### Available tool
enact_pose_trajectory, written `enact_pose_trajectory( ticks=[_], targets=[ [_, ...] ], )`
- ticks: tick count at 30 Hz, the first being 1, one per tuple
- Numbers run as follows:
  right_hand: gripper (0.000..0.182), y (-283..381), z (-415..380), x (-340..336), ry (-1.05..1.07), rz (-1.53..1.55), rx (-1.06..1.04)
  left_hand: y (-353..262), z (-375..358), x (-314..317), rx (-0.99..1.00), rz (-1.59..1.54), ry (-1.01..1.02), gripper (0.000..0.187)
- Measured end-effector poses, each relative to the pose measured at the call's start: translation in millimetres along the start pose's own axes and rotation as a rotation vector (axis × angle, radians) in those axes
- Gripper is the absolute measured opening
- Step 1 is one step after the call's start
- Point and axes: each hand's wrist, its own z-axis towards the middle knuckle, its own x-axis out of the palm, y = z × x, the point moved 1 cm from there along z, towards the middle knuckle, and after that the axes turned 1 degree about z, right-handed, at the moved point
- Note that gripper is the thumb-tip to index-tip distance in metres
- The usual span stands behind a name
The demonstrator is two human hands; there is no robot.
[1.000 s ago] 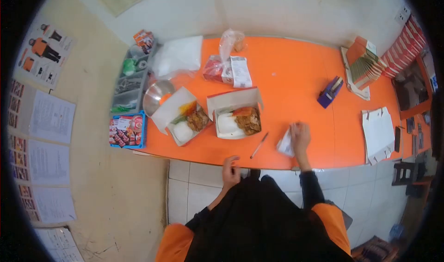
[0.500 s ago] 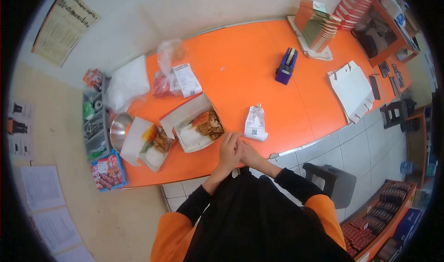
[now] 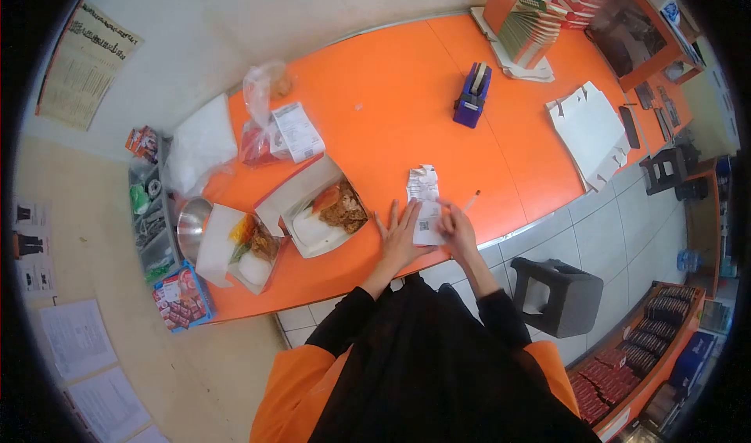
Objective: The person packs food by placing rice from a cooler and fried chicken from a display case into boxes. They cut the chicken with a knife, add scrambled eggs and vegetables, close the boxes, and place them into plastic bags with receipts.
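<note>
A printed receipt [image 3: 423, 196] lies on the orange table in front of me, its far end crumpled. My left hand [image 3: 401, 242] rests with fingers spread at the receipt's left edge and lower part. At its right edge, my right hand [image 3: 459, 233] is closed round a thin white pen [image 3: 472, 201], whose upper end points up and to the right. The pen's lower end is hidden by my fingers. Left of my hands stands an opened meal box [image 3: 314, 247] with rice and fried chicken. Beside it is a second opened meal box [image 3: 215, 259] with similar food.
Behind the boxes are a bagged red box with a receipt [image 3: 298, 132] and a metal bowl [image 3: 190, 228]. A purple tape dispenser [image 3: 471, 106], flat cartons [image 3: 588, 134] and stacked folded boxes [image 3: 520, 32] sit farther right. A grey stool [image 3: 575, 298] stands by the table.
My hands, together at the table edge before, have parted and moved onto the receipt. The left is spread on it; the right now shows a pen. The receipt looks flatter.
</note>
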Motion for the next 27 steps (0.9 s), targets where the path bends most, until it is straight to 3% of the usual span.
enact_pose_trajectory(
  ticks=[1, 8, 11, 12, 16, 19, 22, 25, 27],
  targets=[
    [0.041, -8, 18, -2, 0.066, 0.23, -0.05, 1, -1, 1, -0.008, 0.0, -0.011, 0.099],
    [0.046, -18, 51, -7, -0.02, 0.174, -0.157, 28, 32, -8, 0.047, -0.086, 0.048, 0.076],
    [0.043, -20, 51, -9, -0.068, 0.187, -0.171, 31, 49, -10, 0.09, 0.021, -0.027, 0.082],
    [0.041, -23, 52, -16, -0.102, 0.183, -0.16, 31, 51, -11, 0.006, 0.04, 0.014, 0.096],
    [0.025, -41, 75, -48, -0.073, 0.221, -0.185, 35, 53, -16, -0.052, 0.058, 0.054, 0.113],
    [0.011, -4, 61, 2, -0.171, -0.433, -0.482, 36, 55, -18, -0.072, 0.06, 0.081, 0.119],
    [0.01, 8, 66, 14, -0.071, -0.81, -0.531, 35, 54, -18, -0.073, 0.06, 0.077, 0.12],
    [0.012, 6, 71, 13, 0.058, -0.961, -0.64, 37, 54, -14, -0.065, 0.055, 0.061, 0.12],
    [0.012, 6, 72, 7, -0.018, -0.863, -0.622, 37, 54, -14, -0.07, 0.035, 0.059, 0.12]
  ],
)
